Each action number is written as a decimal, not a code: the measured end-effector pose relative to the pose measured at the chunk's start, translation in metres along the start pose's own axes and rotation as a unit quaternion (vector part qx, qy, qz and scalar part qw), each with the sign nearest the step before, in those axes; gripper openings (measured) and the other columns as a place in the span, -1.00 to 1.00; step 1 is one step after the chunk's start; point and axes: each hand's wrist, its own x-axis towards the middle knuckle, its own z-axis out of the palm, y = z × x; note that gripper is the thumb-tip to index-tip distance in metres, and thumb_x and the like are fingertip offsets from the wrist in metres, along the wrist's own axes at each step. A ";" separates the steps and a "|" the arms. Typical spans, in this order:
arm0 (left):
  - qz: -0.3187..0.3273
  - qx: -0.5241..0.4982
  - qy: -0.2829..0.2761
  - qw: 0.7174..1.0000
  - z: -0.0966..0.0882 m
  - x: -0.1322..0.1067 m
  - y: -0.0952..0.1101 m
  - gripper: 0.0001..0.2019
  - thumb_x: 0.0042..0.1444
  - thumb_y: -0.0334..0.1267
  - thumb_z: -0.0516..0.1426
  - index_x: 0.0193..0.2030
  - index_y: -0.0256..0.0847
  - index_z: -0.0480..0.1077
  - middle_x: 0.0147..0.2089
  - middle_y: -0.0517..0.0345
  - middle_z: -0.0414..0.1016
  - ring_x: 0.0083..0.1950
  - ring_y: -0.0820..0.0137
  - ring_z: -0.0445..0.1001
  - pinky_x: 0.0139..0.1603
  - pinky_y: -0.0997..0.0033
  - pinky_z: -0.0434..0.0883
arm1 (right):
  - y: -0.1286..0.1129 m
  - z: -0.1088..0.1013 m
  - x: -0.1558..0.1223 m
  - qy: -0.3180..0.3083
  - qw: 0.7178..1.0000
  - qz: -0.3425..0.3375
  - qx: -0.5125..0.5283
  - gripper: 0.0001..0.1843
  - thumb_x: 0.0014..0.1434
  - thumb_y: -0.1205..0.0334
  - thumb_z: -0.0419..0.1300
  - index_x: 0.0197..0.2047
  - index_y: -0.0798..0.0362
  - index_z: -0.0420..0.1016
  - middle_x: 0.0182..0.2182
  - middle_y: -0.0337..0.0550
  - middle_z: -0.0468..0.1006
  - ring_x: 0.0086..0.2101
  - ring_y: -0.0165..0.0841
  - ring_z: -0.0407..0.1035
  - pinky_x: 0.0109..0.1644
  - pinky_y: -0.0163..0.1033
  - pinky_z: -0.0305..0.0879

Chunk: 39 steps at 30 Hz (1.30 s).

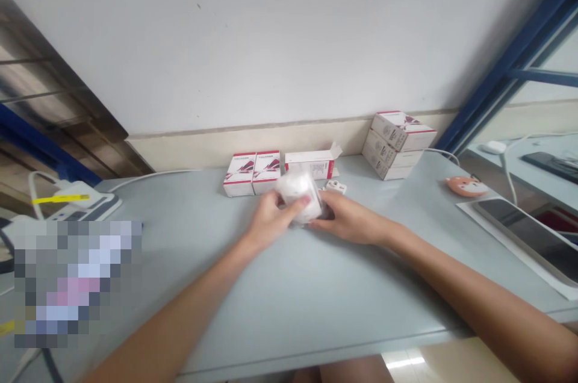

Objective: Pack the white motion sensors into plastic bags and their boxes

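Between both hands is a white object in clear plastic wrap (301,193), blurred, its exact kind not readable. My left hand (270,217) grips it from the left, with the thumb across its front. On the other side my right hand (341,214) has its fingers closed on the right edge. Just behind it stands a white and red carton (311,160) with its end flap raised. A small white part (336,186) lies on the table beyond my right hand. Left of the carton sit two closed white and red boxes (251,172), side by side.
Several similar boxes (397,145) are stacked at the back right of the grey table (253,311), by the wall. On the right lie an orange animal-faced item (467,185) and a dark flat device (528,238). A power strip (85,205) with cables is at left, near a pixelated area.
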 end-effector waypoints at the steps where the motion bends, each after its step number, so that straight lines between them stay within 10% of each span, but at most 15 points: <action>1: -0.009 -0.044 0.021 0.999 -0.001 0.001 0.002 -0.56 0.09 0.11 0.42 -0.12 -0.26 0.61 -0.13 -0.03 0.70 -0.04 0.09 0.63 -0.05 0.25 0.51 | -0.001 -0.001 0.000 0.003 1.000 0.016 0.021 -0.84 0.32 0.15 0.28 -0.07 -0.01 0.52 -0.17 -0.12 0.64 -0.22 -0.20 0.49 -0.09 -0.08 0.43; 5: -0.022 -0.221 0.076 0.972 -0.007 0.008 0.010 -0.56 0.21 0.08 0.36 0.06 -0.20 0.57 0.08 0.00 0.67 0.18 0.15 0.58 0.14 0.29 0.50 | -0.003 -0.001 0.000 0.019 0.994 0.068 0.084 -0.86 0.34 0.13 0.25 -0.23 0.00 0.50 -0.33 -0.20 0.57 -0.34 -0.31 0.42 -0.21 -0.18 0.35; 11: -0.077 -0.327 0.065 0.940 -0.009 0.012 0.016 -0.55 0.28 -0.02 0.32 0.22 -0.15 0.47 0.36 -0.05 0.52 0.32 0.16 0.51 0.20 0.24 0.51 | -0.004 0.006 0.003 0.090 0.978 0.098 0.162 -0.63 0.38 -0.10 0.22 0.07 -0.04 0.38 -0.29 -0.24 0.54 -0.37 -0.35 0.39 -0.25 -0.19 0.33; 22: -0.124 -0.344 0.046 0.929 0.000 0.007 0.010 -0.54 0.24 -0.02 0.35 0.23 -0.08 0.49 0.36 0.04 0.52 0.29 0.19 0.52 0.26 0.21 0.53 | -0.005 -0.002 0.005 0.134 0.975 0.134 0.112 -0.60 0.39 -0.16 0.18 -0.27 0.01 0.44 -0.37 -0.20 0.54 -0.35 -0.32 0.42 -0.20 -0.15 0.34; 34: -0.151 -0.364 0.078 0.916 0.000 0.008 0.010 -0.56 0.20 -0.08 0.38 0.19 -0.06 0.50 0.29 0.04 0.57 0.25 0.20 0.55 0.25 0.17 0.51 | -0.004 0.004 0.007 0.221 0.939 0.107 0.242 -0.59 0.34 -0.20 0.24 -0.02 -0.05 0.41 -0.34 -0.26 0.52 -0.43 -0.38 0.39 -0.28 -0.17 0.35; 39: -0.124 -0.353 0.074 0.925 0.002 0.006 0.008 -0.58 0.18 -0.11 0.40 0.13 -0.12 0.52 0.28 0.00 0.57 0.27 0.21 0.54 0.26 0.22 0.49 | -0.003 0.007 0.005 0.143 0.918 0.150 0.337 -0.40 0.36 -0.38 0.13 0.19 -0.11 0.28 -0.11 -0.14 0.54 -0.33 -0.27 0.57 -0.29 -0.13 0.45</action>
